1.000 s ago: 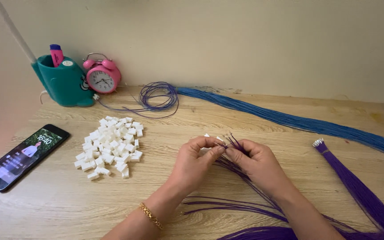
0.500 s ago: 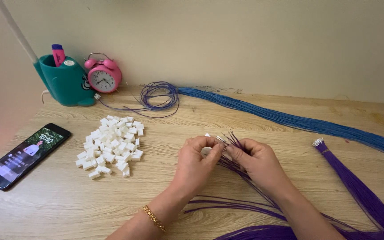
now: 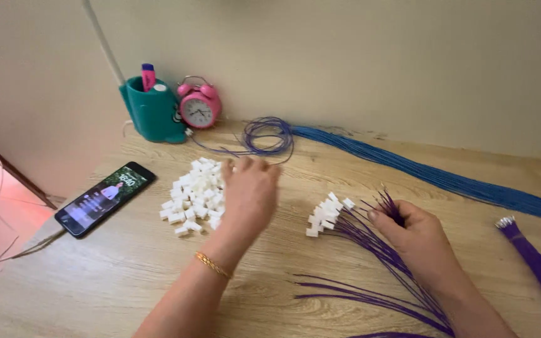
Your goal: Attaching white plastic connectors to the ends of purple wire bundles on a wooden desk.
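Note:
My left hand (image 3: 250, 191) reaches over the right edge of a pile of small white plastic connectors (image 3: 190, 195) on the wooden table; its fingertips are blurred and I cannot tell whether they hold one. My right hand (image 3: 409, 230) is closed on a bunch of thin purple wires (image 3: 377, 266) that fan out toward me. Several of these wires end in white connectors (image 3: 327, 214) lying between the two hands.
A phone (image 3: 105, 198) with a lit screen lies at the left, cable attached. A teal pen holder (image 3: 153, 114) and pink alarm clock (image 3: 199, 107) stand by the wall. A long blue wire bundle (image 3: 446, 178) and a purple wire bundle (image 3: 540, 266) lie at right.
My left hand let go of the wires and moved left to the connector pile. The right hand stays on the purple wires, and the finished connector ends now lie in view.

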